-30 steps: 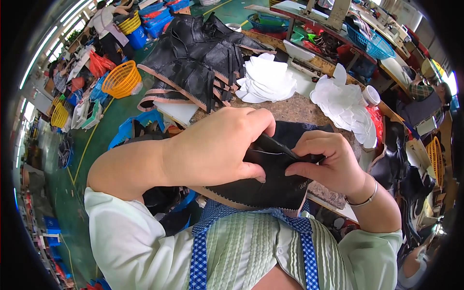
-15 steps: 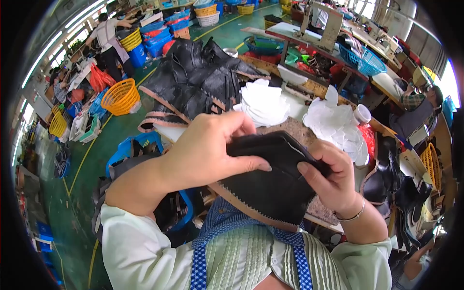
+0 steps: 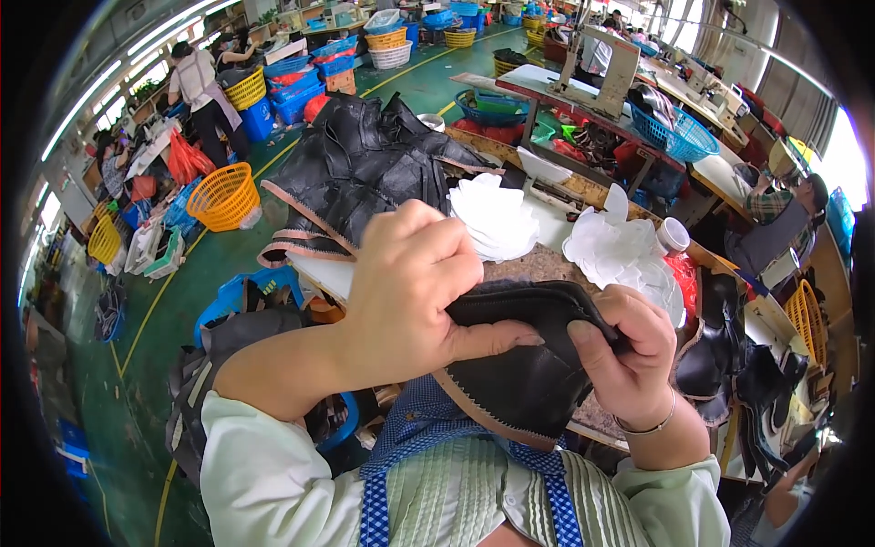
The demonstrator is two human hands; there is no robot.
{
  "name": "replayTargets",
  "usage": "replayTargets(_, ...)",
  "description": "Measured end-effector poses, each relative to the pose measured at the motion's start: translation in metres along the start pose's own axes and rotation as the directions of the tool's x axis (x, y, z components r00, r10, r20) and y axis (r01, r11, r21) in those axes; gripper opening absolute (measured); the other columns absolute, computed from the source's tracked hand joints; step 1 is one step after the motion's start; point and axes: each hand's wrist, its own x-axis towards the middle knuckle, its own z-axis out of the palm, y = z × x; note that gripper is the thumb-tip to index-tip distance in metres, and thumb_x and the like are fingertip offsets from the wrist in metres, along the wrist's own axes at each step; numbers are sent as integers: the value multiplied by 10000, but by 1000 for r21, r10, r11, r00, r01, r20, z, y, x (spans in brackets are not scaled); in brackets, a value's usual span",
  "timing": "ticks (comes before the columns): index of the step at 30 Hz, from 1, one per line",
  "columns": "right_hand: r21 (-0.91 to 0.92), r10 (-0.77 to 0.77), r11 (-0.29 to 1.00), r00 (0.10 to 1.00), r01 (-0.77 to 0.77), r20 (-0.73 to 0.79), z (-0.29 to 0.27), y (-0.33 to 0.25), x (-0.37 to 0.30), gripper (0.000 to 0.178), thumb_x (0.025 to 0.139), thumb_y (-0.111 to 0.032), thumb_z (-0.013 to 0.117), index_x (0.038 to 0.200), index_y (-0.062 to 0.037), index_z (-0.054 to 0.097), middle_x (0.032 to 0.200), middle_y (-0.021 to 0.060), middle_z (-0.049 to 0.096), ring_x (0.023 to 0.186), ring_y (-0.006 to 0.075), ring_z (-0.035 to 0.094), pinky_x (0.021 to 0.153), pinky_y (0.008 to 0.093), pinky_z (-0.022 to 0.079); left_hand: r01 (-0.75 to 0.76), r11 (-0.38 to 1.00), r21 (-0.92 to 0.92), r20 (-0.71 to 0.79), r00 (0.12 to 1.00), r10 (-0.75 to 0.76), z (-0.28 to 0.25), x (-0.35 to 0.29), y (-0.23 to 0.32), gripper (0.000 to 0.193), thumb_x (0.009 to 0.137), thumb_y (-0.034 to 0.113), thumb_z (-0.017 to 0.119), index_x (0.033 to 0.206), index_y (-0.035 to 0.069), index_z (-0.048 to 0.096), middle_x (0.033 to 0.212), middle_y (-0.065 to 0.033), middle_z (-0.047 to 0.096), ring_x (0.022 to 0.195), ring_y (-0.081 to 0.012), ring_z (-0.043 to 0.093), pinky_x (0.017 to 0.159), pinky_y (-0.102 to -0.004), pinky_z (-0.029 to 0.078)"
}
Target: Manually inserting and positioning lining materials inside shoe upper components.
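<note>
A black leather boot upper [image 3: 519,376] with a tan zigzag-cut lower edge hangs between my hands in front of my chest. My left hand [image 3: 410,296] is closed on its upper left edge, the thumb lying along the black leather and the other fingers curled behind. At the upper right corner my right hand [image 3: 633,360] pinches the folded top edge between thumb and fingers. Farther off, a heap of similar black leather uppers [image 3: 374,150] lies on the bench, past my left hand. Behind the held piece sits a stack of white cut pieces [image 3: 492,219].
More white pieces [image 3: 615,251] lie beside a white roll [image 3: 673,236]. Black leather pieces [image 3: 715,337] hang at the right. Below my left arm stands a blue basket [image 3: 248,296]. A sewing machine [image 3: 620,68] stands beyond the bench; a yellow basket [image 3: 223,198] is on the green floor.
My left hand has shifted right and its knuckles have risen. The upper has moved slightly right and its top edge lower, still gripped by both hands.
</note>
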Motion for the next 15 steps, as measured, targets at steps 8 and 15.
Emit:
replayTargets(8, 116, 179, 938, 743, -326, 645, -38, 87, -51, 428, 662, -123, 864, 994, 38, 646, 943, 147, 650, 844, 267, 626, 735, 350, 491, 653, 89, -752, 616, 745, -257, 10, -9, -10, 262, 787, 157, 805, 929, -16, 669, 857, 25, 671, 757, -22, 569, 678, -207, 474)
replayTargets(15, -806, -7, 578, 989, 123, 147, -68, 37, -47, 326, 634, -98, 679, 948, -12, 682, 877, 107, 573, 768, 266, 584, 636, 347, 498, -11, 924, -381, 198, 976, 94, 24, -4, -68, 254, 623, 54, 780, 857, 56, 679, 774, -62, 567, 743, -257, 558, 650, -349, 438)
